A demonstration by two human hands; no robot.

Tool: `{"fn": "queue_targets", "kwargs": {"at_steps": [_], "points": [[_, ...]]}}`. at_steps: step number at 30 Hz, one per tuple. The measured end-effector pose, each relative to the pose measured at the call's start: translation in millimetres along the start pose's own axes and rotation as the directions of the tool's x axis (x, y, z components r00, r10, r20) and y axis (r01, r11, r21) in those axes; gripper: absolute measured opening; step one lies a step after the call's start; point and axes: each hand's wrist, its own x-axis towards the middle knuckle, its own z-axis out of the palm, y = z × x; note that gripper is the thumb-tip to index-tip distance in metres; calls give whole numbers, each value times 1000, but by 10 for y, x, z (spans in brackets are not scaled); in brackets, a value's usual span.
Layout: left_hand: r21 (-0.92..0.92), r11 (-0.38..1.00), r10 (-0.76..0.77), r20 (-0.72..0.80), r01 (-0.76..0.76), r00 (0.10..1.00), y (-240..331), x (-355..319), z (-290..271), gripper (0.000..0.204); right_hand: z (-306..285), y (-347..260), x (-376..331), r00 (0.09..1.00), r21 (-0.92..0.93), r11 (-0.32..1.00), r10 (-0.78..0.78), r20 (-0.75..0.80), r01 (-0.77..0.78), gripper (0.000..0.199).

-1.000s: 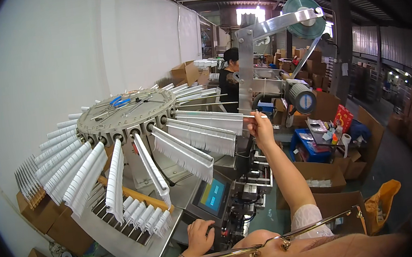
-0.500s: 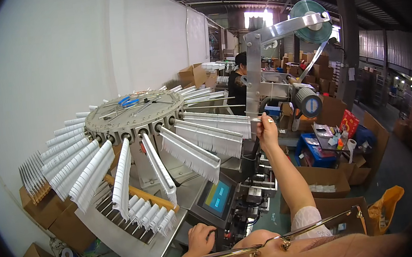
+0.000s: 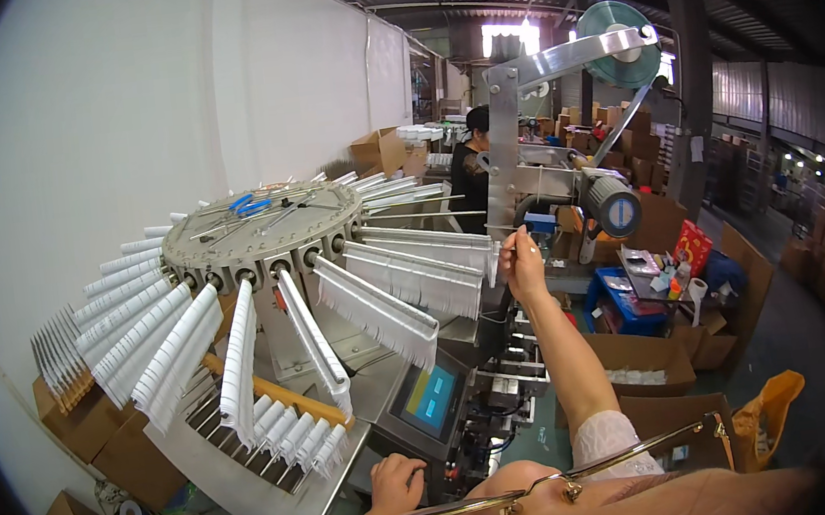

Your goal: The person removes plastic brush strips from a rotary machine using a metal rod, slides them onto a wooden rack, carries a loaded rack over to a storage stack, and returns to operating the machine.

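My right hand [image 3: 520,258] is raised, with its fingers pinched on a thin pin [image 3: 528,236] at the outer end of a white-toothed radial arm [image 3: 430,278]. That arm belongs to a round grey carousel [image 3: 264,233] with many such arms fanned around it. My left hand [image 3: 394,484] rests low on the edge of the machine's control console, just below the small blue touchscreen [image 3: 431,399]. Blue-handled scissors [image 3: 248,205] lie on top of the carousel.
A metal post [image 3: 500,148] carries a green tape reel [image 3: 618,30] and a grey roller [image 3: 611,205]. Another person [image 3: 473,173] stands behind the machine. Cardboard boxes [image 3: 639,359] and a blue crate [image 3: 621,300] stand at right, more boxes [image 3: 88,422] at left.
The view has shifted slightly. My right hand has stayed up at the arm's tip and my left hand has stayed on the console.
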Motion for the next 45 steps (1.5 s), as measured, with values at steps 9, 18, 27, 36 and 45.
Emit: {"fn": "queue_targets", "kwargs": {"at_steps": [9, 18, 27, 36, 45], "points": [[38, 999, -4, 35, 2, 999, -86, -4, 26, 11, 12, 8, -7, 998, -17, 998, 56, -31, -56, 39], [34, 999, -9, 70, 7, 997, -59, -5, -57, 11, -411, -310, -70, 947, 205, 979, 62, -315, 4, 27], [-4, 986, 167, -5, -167, 986, 356, 310, -293, 17, -1274, -547, -794, 858, 227, 927, -159, -489, 300, 32], [-129, 985, -105, 92, 116, 990, 625, 764, -269, 45, 1, 225, -1215, 953, 287, 909, 294, 78, -304, 40], [-221, 967, -118, 44, 125, 992, 451, 441, -331, 39, 64, 215, -226, 991, -439, 896, -107, -79, 62, 22]]}}
